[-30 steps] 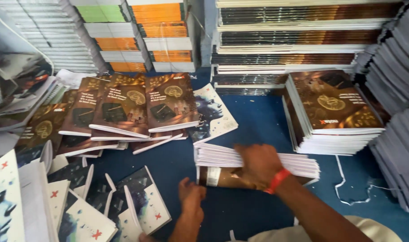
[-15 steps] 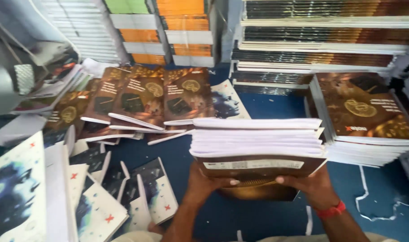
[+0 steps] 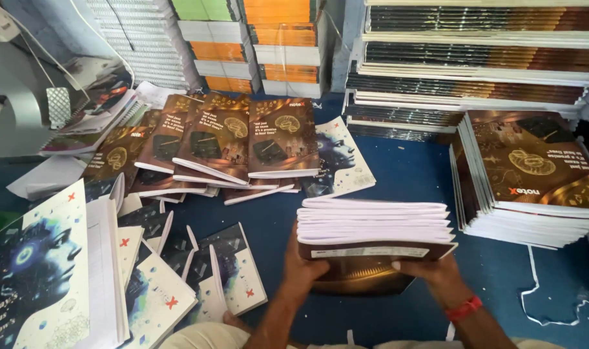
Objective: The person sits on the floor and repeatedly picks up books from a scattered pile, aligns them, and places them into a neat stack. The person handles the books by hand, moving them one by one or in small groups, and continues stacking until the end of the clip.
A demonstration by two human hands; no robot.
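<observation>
Both hands clamping notebook stack [image 3: 375, 226] from below, lifting it off blue bench [image 3: 411, 174]; left hand [image 3: 305, 266] at stack's left end, right hand [image 3: 433, 270] at right end, both touching. Stack's long axis running left-right. Brown pile [image 3: 533, 174] near stack's right; fanned brown notebooks [image 3: 230, 145] beyond-left; open bench just beyond stack

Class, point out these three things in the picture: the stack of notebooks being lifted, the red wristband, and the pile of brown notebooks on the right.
lifted stack of notebooks [image 3: 375, 223], head view, white page edges.
red wristband [image 3: 463, 308], head view, middle of the band.
pile of brown notebooks [image 3: 537, 165], head view, top cover.
</observation>
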